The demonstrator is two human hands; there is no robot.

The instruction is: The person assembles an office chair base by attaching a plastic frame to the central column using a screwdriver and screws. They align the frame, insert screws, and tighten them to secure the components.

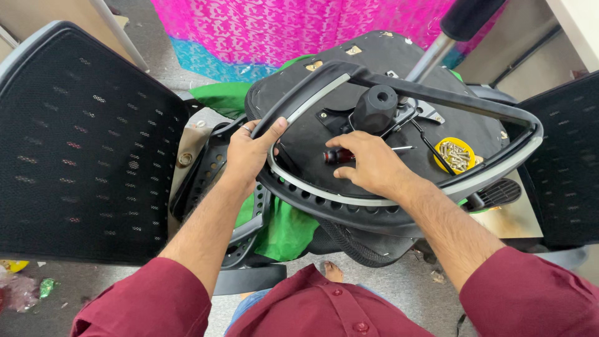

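The left hand (249, 150) clamps the curved black plastic armrest frame (399, 81) with its grey inner strip, steadying it against the upturned black chair seat base (324, 168). The right hand (368, 163) closes around a red-and-black-handled screwdriver (340, 155) lying flat on that base, tip toward the central black cylinder mount (375, 107). A yellow round dish of screws (454, 155) sits near, within reach. A black mesh backrest (81, 143) stands at left.

Black mesh chair back (81, 143), pink patterned cloth (281, 25), green plastic wrap (284, 231), yellow dish (454, 155) of brass-coloured screws, maroon sleeves (156, 299).
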